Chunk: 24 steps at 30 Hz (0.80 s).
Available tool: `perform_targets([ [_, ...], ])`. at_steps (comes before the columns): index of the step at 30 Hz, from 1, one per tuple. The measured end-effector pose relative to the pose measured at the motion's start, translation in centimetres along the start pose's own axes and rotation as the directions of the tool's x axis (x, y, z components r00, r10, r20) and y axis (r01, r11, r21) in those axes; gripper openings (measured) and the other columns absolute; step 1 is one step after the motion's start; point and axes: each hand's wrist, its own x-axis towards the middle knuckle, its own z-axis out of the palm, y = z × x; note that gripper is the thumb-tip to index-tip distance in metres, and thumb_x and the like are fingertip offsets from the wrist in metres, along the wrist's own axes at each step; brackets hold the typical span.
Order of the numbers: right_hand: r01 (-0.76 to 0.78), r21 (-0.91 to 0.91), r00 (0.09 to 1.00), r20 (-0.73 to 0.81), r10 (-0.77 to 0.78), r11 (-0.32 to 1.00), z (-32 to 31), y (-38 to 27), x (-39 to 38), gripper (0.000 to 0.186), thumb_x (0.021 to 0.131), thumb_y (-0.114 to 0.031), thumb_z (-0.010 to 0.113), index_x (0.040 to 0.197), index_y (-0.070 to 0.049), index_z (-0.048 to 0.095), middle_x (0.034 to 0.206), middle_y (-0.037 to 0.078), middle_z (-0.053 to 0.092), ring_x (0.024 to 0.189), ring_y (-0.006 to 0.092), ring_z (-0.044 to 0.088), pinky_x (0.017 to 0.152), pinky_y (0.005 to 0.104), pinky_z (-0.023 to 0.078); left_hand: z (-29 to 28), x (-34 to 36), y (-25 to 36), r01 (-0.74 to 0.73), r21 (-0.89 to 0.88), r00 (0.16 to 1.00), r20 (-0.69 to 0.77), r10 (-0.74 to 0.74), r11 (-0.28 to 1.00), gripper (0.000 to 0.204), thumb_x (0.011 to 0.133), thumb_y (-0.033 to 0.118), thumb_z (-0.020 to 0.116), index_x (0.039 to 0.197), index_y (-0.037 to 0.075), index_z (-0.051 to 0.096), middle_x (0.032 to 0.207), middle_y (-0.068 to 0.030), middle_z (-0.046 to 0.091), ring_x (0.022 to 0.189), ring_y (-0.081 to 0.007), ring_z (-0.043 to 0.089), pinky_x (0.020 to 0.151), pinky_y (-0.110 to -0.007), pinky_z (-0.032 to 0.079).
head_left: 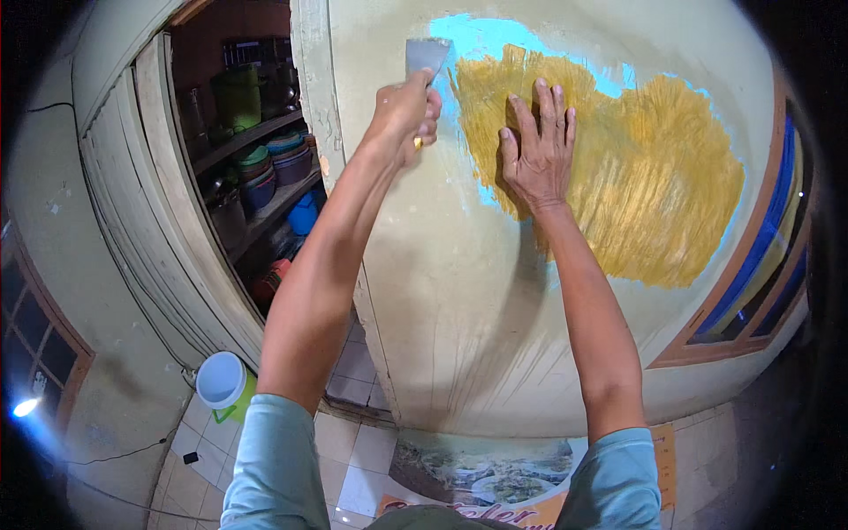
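Note:
My left hand (405,113) grips the handle of a metal scraper (426,56), its flat blade pressed against the pale wall (459,291) at the upper left edge of a scraped patch. That patch (654,185) shows yellow-brown beneath, with bright blue paint (481,37) along its top and left border. My right hand (534,150) lies flat on the yellow-brown area, fingers spread and pointing up, holding nothing. Both forearms reach up from the lower edge in light blue sleeves.
An open doorway at left shows shelves (265,168) with stacked bowls and pots. A white bucket (221,380) stands on the tiled floor (353,442) by the door. A window frame (751,283) with blue trim is at right. A printed sheet (495,477) lies below.

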Motion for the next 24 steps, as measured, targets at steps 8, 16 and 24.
perform_targets([
  [8,0.003,0.017,1.000,-0.002,-0.003,1.000,0.0,0.2,0.3,0.049,0.099,-0.029,0.061,0.146,-0.017,0.062,0.170,0.014,0.036,0.159,0.0383,0.029,0.128,0.0594,0.020,0.3,-0.6,0.0,-0.050,-0.001,0.999,0.023,0.050,0.999,0.037,0.104,0.037,0.060,0.081,0.008,0.054,0.060,0.0043,0.039,0.045,-0.0081,0.032,0.044,-0.029,0.028],
  [16,-0.005,0.038,1.000,0.003,0.005,0.999,-0.2,-0.8,0.4,0.049,0.099,-0.027,0.060,0.146,-0.016,0.061,0.169,0.017,0.037,0.159,0.0395,0.029,0.128,0.0596,0.020,0.3,1.9,3.0,-0.073,0.036,0.997,0.027,0.072,0.997,0.037,0.103,0.036,0.057,0.080,0.007,0.053,0.061,0.0017,0.042,0.045,-0.0108,0.034,0.045,-0.033,0.030],
  [24,-0.001,0.018,1.000,-0.009,0.001,1.000,0.0,0.0,-0.2,0.049,0.098,-0.028,0.061,0.145,-0.016,0.062,0.168,0.016,0.039,0.158,0.0391,0.032,0.128,0.0594,0.022,-1.1,-0.2,-1.3,0.016,0.046,1.000,-0.018,-0.015,0.999,0.040,0.104,0.041,0.058,0.079,0.010,0.053,0.059,0.0045,0.040,0.044,-0.0091,0.032,0.043,-0.031,0.029],
])
